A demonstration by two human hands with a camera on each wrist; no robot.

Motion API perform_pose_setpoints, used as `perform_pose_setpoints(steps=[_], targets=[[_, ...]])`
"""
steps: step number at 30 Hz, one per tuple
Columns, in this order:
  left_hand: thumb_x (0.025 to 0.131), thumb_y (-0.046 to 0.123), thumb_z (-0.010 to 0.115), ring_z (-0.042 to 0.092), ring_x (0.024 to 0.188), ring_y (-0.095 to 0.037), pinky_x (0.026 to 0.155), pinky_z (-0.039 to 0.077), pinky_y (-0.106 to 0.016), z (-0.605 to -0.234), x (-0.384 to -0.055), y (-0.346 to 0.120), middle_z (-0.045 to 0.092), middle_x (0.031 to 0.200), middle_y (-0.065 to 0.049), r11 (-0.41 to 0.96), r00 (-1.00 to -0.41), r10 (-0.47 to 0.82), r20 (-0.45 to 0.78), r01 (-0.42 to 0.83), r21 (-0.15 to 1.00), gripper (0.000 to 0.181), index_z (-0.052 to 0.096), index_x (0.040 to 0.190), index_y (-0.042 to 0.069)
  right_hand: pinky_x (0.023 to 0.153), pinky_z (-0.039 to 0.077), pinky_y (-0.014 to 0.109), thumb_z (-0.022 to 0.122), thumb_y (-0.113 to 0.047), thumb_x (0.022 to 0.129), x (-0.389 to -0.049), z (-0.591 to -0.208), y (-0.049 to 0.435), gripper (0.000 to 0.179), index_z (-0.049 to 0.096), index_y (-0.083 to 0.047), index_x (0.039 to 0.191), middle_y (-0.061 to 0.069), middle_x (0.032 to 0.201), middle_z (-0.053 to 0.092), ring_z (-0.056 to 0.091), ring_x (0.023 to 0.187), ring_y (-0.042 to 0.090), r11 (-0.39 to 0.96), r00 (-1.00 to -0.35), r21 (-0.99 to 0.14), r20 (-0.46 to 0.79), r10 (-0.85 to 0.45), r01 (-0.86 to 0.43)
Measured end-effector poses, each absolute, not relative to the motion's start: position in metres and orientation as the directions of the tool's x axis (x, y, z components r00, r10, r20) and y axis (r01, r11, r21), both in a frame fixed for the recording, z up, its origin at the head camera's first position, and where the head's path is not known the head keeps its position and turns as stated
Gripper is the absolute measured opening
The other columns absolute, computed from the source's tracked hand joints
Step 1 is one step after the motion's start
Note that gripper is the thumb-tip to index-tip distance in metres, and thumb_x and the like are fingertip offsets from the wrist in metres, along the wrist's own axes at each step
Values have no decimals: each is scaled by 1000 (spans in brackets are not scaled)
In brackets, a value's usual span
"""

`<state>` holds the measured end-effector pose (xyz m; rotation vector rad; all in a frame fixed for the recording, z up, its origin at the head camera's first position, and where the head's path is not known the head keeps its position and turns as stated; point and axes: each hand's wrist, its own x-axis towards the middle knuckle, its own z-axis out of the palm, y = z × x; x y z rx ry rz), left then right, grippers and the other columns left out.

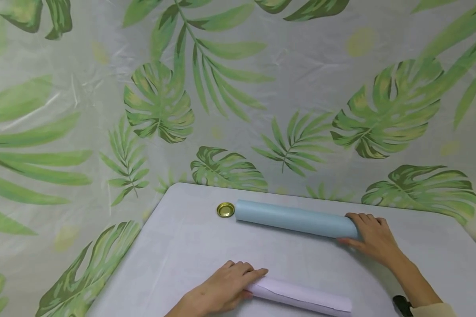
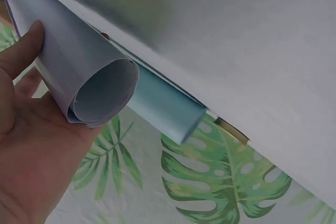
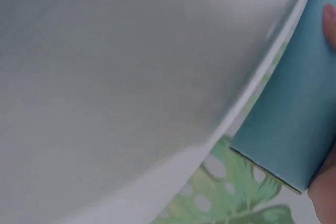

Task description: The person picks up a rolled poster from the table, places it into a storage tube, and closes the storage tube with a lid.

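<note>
My left hand [image 1: 224,288] grips the left end of a rolled sheet of pale lavender paper [image 1: 301,296] near the table's front. In the left wrist view that paper roll [image 2: 68,51] shows its hollow end and overlapping edge, with the thumb on one side and fingers below. Farther back, my right hand [image 1: 374,237] holds the right end of a light blue tube [image 1: 291,218], thumb on the near side and fingers over the far side. The right wrist view shows the blue tube's [image 3: 289,114] end beside that hand. A round gold lid-like piece [image 1: 225,210] lies flat by the tube's left end.
Both rolls are over a white table [image 1: 182,246] with rounded corners. Behind it hangs a pale sheet [image 1: 230,127] printed with green leaves. A dark band [image 1: 402,305] circles the right wrist by a cream sleeve [image 1: 434,310].
</note>
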<state>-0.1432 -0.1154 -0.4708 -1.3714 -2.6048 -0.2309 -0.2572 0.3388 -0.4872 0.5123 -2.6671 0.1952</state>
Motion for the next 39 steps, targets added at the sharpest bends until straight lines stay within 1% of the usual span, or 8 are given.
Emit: perform_pose_setpoints(steps=[5, 13, 18, 22, 24, 30, 36, 39], targets=[[100, 30, 67, 63, 111, -9, 91, 48, -23, -471, -146, -127, 66, 120, 5, 561, -563, 768, 304, 821, 104, 51, 53, 149, 21, 84, 43, 62, 89, -57, 68, -238, -483, 357, 81, 63, -15, 133, 19, 116, 71, 65, 105, 41, 912, -800, -37, 496, -338, -409], [101, 28, 66, 65, 114, -10, 89, 50, -27, -469, -151, -155, 68, 128, 6, 559, -597, 735, 323, 802, 212, 47, 58, 146, 21, 80, 43, 62, 96, -46, 52, -209, -472, 388, 89, 68, -20, 132, 15, 109, 71, 66, 96, 39, 903, -709, -21, 627, -323, -430], [99, 26, 69, 66, 118, -13, 91, 52, -32, -464, -155, -179, 69, 131, 6, 595, -654, 689, 313, 756, 271, 46, 60, 144, 20, 77, 43, 64, 89, -65, 54, -191, -462, 405, 94, 67, -20, 134, 19, 107, 70, 65, 91, 42, 927, -706, 27, 640, -304, -374], [98, 24, 71, 65, 123, -16, 97, 53, -39, -458, -160, -200, 69, 135, 6, 649, -727, 622, 291, 686, 328, 47, 62, 144, 21, 75, 44, 65, 64, -92, 62, -178, -457, 416, 104, 66, -18, 135, 22, 104, 69, 64, 87, 45, 943, -699, 64, 655, -287, -327], [98, 23, 72, 65, 125, -17, 99, 52, -42, -456, -163, -210, 69, 136, 5, 679, -761, 584, 283, 648, 344, 48, 62, 145, 22, 76, 43, 66, 60, -95, 62, -171, -456, 420, 107, 64, -19, 138, 24, 105, 68, 63, 88, 47, 952, -714, 60, 647, -266, -300], [98, 21, 72, 66, 123, -22, 96, 53, -48, -448, -171, -234, 70, 135, 2, 734, -796, 500, 341, 599, 321, 47, 63, 144, 20, 84, 39, 69, 76, -83, 55, -154, -455, 429, 111, 60, -19, 143, 30, 111, 65, 59, 96, 50, 973, -760, 8, 623, -187, -233], [95, 17, 74, 68, 121, -26, 97, 53, -53, -443, -176, -248, 71, 132, 3, 760, -817, 435, 379, 559, 333, 50, 63, 144, 21, 90, 39, 69, 47, -102, 58, -142, -459, 437, 124, 53, -17, 149, 33, 112, 62, 56, 96, 56, 987, -794, 31, 591, -144, -157], [95, 16, 75, 69, 118, -28, 96, 54, -53, -443, -178, -250, 72, 131, 1, 760, -811, 426, 401, 561, 328, 51, 63, 144, 20, 92, 35, 68, 42, -103, 59, -138, -460, 439, 126, 51, -18, 151, 33, 112, 61, 54, 97, 56, 987, -795, 15, 591, -139, -161]])
